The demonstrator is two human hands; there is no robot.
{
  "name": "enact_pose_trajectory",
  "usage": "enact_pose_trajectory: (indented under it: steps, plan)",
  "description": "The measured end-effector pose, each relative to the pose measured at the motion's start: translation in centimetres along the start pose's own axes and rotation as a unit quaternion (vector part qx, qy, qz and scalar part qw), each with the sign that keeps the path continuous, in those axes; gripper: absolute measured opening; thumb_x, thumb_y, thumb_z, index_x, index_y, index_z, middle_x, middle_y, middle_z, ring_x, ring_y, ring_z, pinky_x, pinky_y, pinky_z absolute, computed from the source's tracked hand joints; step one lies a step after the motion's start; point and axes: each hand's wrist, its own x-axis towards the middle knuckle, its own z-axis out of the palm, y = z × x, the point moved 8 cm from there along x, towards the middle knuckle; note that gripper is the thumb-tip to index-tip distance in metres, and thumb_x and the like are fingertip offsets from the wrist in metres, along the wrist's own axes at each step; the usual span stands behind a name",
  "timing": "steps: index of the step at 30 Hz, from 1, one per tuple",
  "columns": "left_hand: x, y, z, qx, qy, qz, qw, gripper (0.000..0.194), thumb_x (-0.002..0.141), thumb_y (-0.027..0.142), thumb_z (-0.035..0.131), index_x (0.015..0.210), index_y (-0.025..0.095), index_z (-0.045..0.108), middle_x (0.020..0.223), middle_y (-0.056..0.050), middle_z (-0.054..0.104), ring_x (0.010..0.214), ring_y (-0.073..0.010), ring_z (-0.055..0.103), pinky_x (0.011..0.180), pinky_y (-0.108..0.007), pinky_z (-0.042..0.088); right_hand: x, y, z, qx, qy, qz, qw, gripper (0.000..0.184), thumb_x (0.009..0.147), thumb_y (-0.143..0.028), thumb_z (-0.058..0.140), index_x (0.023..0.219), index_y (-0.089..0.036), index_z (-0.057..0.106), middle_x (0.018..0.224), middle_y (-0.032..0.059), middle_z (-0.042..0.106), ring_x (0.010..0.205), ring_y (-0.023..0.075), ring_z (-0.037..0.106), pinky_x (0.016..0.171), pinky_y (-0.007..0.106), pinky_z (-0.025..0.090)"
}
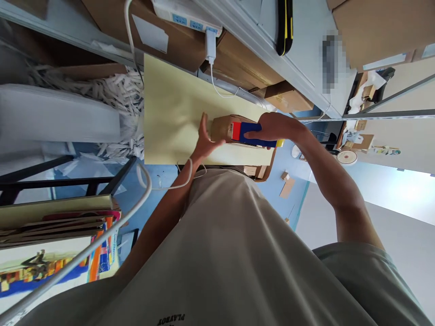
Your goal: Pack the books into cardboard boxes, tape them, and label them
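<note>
A small brown cardboard box point(220, 128) lies on the pale yellow tabletop point(173, 113). My left hand point(205, 142) is at the box's left end, its fingers and thumb spread apart; whether it touches the cardboard I cannot tell. My right hand point(270, 128) is wrapped round a blue object with a red end point(249, 130), which lies along the box and partly covers it. A small yellow part shows at its right end, beyond the fingers. Its exact kind is unclear, and my right palm hides some of it.
Behind the tabletop stand several cartons point(244, 63) and a white power strip point(190, 18) with a plugged-in charger point(210, 45). Shredded paper point(125, 99) fills the left side. A white cable point(142, 199) loops near my left forearm. A grey shelf edge point(258, 40) runs above.
</note>
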Motion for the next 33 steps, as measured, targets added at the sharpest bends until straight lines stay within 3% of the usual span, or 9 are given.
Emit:
enact_pose_trajectory:
  steps: [2,4,9,13,16,19,24,28,33]
  plan:
    - [0.2,3.4,2.3,0.045,-0.108,0.085,0.989,0.144,0.057,0.060,0.115,0.177,0.021,0.045,0.191,-0.024,0.031,0.180,-0.0501,0.020,0.143,-0.059,0.027,0.3,-0.1,-0.1,-0.014,0.013,-0.004,1.000,0.067,0.084,-0.084,0.092,0.095,-0.019,0.078,0.074,0.0101,0.070,0.096,0.0369,0.079,0.079,0.043,0.060]
    - [0.8,5.9,4.2,0.086,-0.168,0.141,0.972,0.147,0.054,0.068,0.114,0.176,0.020,0.047,0.193,-0.023,0.029,0.182,-0.0546,0.009,0.146,-0.065,0.018,0.5,-0.7,0.0,-0.044,0.013,-0.012,0.999,0.067,0.086,-0.083,0.091,0.095,-0.018,0.079,0.075,0.0108,0.071,0.097,0.0367,0.079,0.078,0.041,0.059]
    - [2.3,8.5,6.6,0.201,-0.241,0.217,0.924,0.124,0.066,0.072,0.106,0.168,0.021,0.058,0.178,-0.021,0.055,0.178,-0.0531,0.026,0.145,-0.069,0.024,-0.2,-3.2,0.6,-0.154,-0.035,0.054,0.986,0.063,0.094,-0.078,0.084,0.106,-0.016,0.084,0.085,0.0138,0.078,0.098,0.0362,0.080,0.080,0.040,0.059]
    - [2.2,8.0,6.5,0.278,-0.262,0.267,0.885,0.088,0.081,0.067,0.096,0.155,0.029,0.068,0.161,-0.012,0.071,0.164,-0.0431,0.053,0.145,-0.066,0.031,-1.3,-5.3,0.7,-0.193,-0.054,0.087,0.976,0.065,0.099,-0.075,0.077,0.118,-0.014,0.085,0.093,0.0175,0.084,0.099,0.0369,0.080,0.082,0.040,0.058]
    - [1.8,6.6,6.0,0.302,-0.246,0.264,0.883,0.076,0.088,0.059,0.091,0.154,0.029,0.069,0.154,-0.012,0.075,0.154,-0.0416,0.061,0.138,-0.066,0.042,-1.4,-5.7,1.0,-0.199,-0.060,0.091,0.974,0.066,0.100,-0.074,0.074,0.121,-0.013,0.086,0.095,0.0196,0.084,0.097,0.0370,0.080,0.081,0.040,0.058]
    - [1.6,4.6,5.1,0.314,-0.208,0.233,0.897,0.075,0.088,0.044,0.091,0.157,0.026,0.066,0.151,-0.016,0.076,0.146,-0.0424,0.065,0.129,-0.063,0.051,-1.1,-5.7,1.4,-0.193,-0.069,0.086,0.975,0.066,0.099,-0.074,0.076,0.119,-0.012,0.086,0.092,0.0193,0.084,0.094,0.0364,0.080,0.080,0.040,0.059]
    - [1.6,1.9,4.0,0.300,-0.172,0.175,0.922,0.074,0.090,0.022,0.082,0.161,0.024,0.061,0.132,-0.015,0.080,0.137,-0.0389,0.067,0.122,-0.055,0.057,-0.7,-5.2,1.9,-0.161,-0.088,0.088,0.979,0.061,0.100,-0.071,0.076,0.113,-0.013,0.087,0.078,0.0149,0.080,0.084,0.0326,0.079,0.077,0.039,0.060]
    - [1.9,1.6,3.9,0.279,-0.160,0.172,0.931,0.074,0.092,0.014,0.075,0.164,0.020,0.058,0.129,-0.015,0.080,0.134,-0.0373,0.067,0.124,-0.056,0.055,-0.9,-3.6,1.7,-0.134,-0.087,0.105,0.982,0.063,0.100,-0.073,0.077,0.112,-0.012,0.086,0.076,0.0144,0.079,0.083,0.0316,0.079,0.078,0.039,0.062]
    - [2.3,2.0,4.0,0.259,-0.167,0.182,0.934,0.086,0.089,0.015,0.078,0.171,0.024,0.052,0.130,-0.011,0.083,0.131,-0.0351,0.067,0.126,-0.058,0.053,-2.1,0.0,2.7,-0.045,-0.122,0.128,0.983,0.073,0.100,-0.084,0.071,0.104,-0.013,0.085,0.077,0.0151,0.081,0.078,0.0277,0.077,0.081,0.040,0.064]
